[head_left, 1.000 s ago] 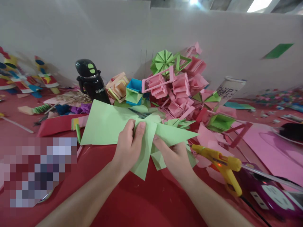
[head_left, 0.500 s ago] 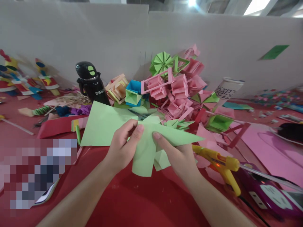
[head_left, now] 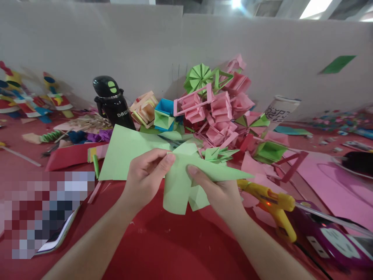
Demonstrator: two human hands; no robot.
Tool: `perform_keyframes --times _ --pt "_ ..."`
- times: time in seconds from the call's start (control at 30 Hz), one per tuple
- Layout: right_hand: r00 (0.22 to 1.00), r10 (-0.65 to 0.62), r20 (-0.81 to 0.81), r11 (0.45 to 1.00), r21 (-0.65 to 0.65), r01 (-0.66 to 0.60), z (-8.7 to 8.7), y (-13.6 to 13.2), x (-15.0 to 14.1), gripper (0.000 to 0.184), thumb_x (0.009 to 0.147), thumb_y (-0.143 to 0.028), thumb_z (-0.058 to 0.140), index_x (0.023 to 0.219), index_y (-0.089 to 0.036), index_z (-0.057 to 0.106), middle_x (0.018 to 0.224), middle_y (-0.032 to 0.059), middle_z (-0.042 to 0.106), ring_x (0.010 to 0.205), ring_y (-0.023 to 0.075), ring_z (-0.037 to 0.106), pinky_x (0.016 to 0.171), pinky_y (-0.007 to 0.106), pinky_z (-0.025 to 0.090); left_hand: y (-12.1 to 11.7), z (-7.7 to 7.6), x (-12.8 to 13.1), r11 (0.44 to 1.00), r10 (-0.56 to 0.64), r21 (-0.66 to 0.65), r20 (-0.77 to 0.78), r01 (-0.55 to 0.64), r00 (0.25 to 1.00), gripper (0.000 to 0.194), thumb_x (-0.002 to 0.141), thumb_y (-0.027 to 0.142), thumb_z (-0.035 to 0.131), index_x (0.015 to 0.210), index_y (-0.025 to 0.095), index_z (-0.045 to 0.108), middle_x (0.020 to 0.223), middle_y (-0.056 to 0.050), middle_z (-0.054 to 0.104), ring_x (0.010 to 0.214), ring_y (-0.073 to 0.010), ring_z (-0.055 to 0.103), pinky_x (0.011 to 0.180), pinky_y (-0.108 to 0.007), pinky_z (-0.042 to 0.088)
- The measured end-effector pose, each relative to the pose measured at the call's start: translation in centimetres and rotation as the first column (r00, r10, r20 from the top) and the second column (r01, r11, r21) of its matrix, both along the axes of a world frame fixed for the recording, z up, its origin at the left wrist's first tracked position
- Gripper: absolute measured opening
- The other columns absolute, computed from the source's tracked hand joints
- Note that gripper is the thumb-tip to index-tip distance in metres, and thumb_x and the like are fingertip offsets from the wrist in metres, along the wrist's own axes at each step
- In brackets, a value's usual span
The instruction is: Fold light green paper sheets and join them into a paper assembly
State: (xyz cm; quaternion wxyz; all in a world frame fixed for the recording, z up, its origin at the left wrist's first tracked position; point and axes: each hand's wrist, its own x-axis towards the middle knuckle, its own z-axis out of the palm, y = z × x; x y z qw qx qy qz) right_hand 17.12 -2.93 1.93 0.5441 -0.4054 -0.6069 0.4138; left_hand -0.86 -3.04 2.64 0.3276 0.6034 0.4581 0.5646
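Observation:
Both of my hands hold one light green sheet of paper (head_left: 177,182) just above the red table (head_left: 163,245). My left hand (head_left: 145,181) pinches its upper edge between thumb and fingers. My right hand (head_left: 217,190) grips the sheet from the right, thumb on top, where a long pointed flap (head_left: 230,171) sticks out to the right. A second, larger green sheet (head_left: 125,153) lies flat behind my left hand.
A heap of folded pink and green paper shapes (head_left: 221,109) stands behind the hands. A black bottle (head_left: 112,103) is at the back left. A yellow glue gun (head_left: 274,206) lies right of my right hand. A phone (head_left: 56,239) lies at lower left.
The folded lower part of the green sheet has risen off the table and shortened. My left hand has slid a little left and curled more over the sheet's edge.

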Motion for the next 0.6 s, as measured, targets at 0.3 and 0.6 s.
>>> perform_keyframes --times 0.3,0.6 --pt "0.999 -0.018 -0.042 0.996 -0.085 0.015 -0.34 0.29 -0.06 0.02 0.083 -0.04 0.076 0.093 -0.023 0.076 0.101 0.0043 0.079 0.095 0.0239 0.074 0.084 0.037 0.061 0.41 -0.49 0.33 0.98 -0.028 -0.19 0.196 0.066 0.98 0.031 0.087 0.046 0.07 0.073 0.018 0.07 0.069 -0.003 0.063 0.068 -0.017 0.058 0.062 -0.029 0.05" --pt "0.997 -0.027 -0.073 0.99 -0.142 0.016 -0.18 0.22 -0.07 0.019 0.084 -0.04 0.076 0.089 -0.022 0.075 0.095 0.0028 0.079 0.089 0.021 0.074 0.076 0.031 0.06 0.42 -0.59 0.35 0.981 -0.022 -0.187 0.179 0.056 0.984 0.033 0.088 0.046 0.07 0.072 0.018 0.068 0.068 -0.002 0.06 0.067 -0.0143 0.054 0.06 -0.026 0.047"
